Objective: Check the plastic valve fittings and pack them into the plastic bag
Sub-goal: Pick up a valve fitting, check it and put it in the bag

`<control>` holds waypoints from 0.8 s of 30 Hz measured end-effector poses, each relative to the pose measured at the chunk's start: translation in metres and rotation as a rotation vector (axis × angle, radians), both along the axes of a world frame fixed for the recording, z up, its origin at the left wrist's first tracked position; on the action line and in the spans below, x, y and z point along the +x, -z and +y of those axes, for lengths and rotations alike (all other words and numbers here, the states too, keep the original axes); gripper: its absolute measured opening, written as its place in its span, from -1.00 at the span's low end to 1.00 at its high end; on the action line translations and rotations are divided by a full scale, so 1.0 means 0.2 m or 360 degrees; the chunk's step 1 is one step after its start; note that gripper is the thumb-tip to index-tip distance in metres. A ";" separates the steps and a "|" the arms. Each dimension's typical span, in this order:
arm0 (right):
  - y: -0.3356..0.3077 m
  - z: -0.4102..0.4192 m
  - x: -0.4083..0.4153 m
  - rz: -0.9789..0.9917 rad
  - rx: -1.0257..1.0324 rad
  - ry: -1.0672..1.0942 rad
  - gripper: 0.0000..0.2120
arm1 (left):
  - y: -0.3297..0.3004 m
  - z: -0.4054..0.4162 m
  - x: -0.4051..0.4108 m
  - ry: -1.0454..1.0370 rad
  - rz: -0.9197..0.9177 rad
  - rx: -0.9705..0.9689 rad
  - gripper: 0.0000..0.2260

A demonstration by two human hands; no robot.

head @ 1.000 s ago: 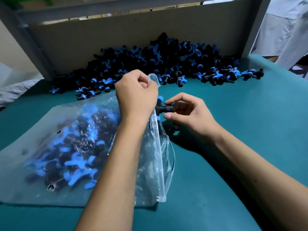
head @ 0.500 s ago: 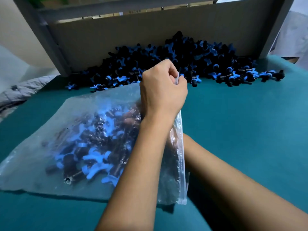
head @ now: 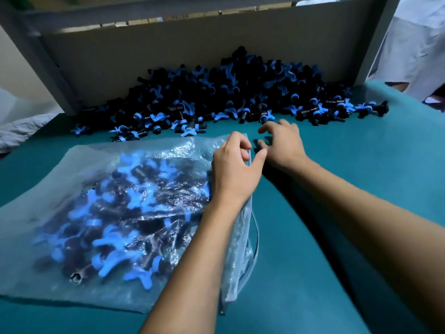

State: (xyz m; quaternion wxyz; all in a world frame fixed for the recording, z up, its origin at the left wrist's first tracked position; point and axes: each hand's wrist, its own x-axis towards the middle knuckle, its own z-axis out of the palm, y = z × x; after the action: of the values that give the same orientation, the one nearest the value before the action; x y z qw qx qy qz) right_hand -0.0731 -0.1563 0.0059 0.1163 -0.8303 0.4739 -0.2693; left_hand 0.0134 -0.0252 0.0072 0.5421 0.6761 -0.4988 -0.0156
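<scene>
1. Head view: the left hand pinches the mouth edge of the plastic bag, which lies flat on the teal table, already well filled.
2. Its film looks thin, limp and glossy; holding it by the stiffer zip strip is probably best.
3. Loose valve fittings are heaped against the cardboard wall.
4. Each fitting is a black barrel with a blue winged handle, likely light, rigid and hard; the barrel offers the surest pinch.
5. Near the heap, the right hand reaches with fingers spread, holding nothing.
</scene>
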 end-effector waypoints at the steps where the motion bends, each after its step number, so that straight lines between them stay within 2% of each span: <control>1: 0.00 -0.06 -0.01 0.0178 -0.0032 -0.0002 -0.63 | 0.02 -0.01 0.00 0.0007 0.0000 0.0029 -0.75; 2: 0.00 -0.10 -0.01 0.0352 -0.0045 -0.0032 -0.59 | 0.04 -0.01 0.01 0.0007 0.0004 0.0049 -0.76; 4: 0.00 -0.20 0.01 0.0512 0.0047 -0.0095 -0.53 | 0.07 -0.02 0.02 -0.0012 0.0023 0.0074 -0.78; 8: 0.01 -0.33 0.07 0.0608 0.0211 0.0018 -0.43 | 0.10 -0.03 0.02 0.0004 0.0044 0.0111 -0.81; 12: 0.01 -0.35 0.09 0.0673 0.0150 0.0034 -0.46 | 0.11 -0.02 0.02 0.0026 0.0031 0.0117 -0.83; 16: -0.02 -0.21 0.04 0.0532 -0.0022 0.0005 -0.61 | 0.10 -0.02 0.03 0.0016 0.0035 0.0111 -0.84; 21: -0.03 0.04 -0.15 0.0092 -0.0127 0.0026 -0.86 | 0.10 -0.02 0.03 -0.0004 0.0159 0.0108 -0.85; 24: -0.01 0.14 -0.26 -0.0130 -0.0155 0.0083 -0.93 | 0.09 -0.01 0.04 -0.0051 0.0188 0.0103 -0.86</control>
State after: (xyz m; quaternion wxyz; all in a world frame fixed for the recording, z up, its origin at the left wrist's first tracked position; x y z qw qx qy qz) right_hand -0.1258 -0.1289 0.0079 0.0880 -0.8106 0.4766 -0.3287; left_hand 0.0205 -0.0271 -0.0106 0.5485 0.6991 -0.4544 -0.0628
